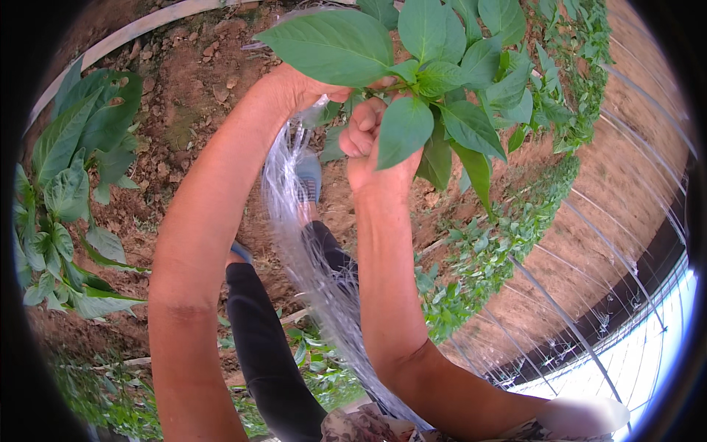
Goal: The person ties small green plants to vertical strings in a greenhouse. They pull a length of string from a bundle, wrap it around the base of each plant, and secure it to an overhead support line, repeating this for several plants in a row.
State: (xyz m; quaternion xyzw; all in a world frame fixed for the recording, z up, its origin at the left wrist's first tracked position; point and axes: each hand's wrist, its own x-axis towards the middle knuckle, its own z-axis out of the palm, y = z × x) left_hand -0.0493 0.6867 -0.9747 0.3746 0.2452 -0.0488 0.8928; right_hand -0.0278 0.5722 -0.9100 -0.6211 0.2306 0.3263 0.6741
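A leafy green plant [436, 77], which looks like a pepper plant, fills the top centre. My left hand [326, 88] reaches into it from the left, its fingers partly behind a large leaf, close to the stem. Just right of and below it, my right hand [375, 130] has curled fingers among the leaves, partly covered by one leaf. Leaves hide both sets of fingertips, so what they grip cannot be told. A long bundle of clear plastic twine [298, 232] hangs from near my left hand down between my forearms to my waist.
Another leafy plant [66, 193] stands at the left on reddish, cloddy soil [182, 110]. A pale hose or strip [138, 27] curves across the upper left. Rows of plants [486, 254] and thin upright strings or poles [563, 315] run along the right. My sandalled foot [309, 177] is below.
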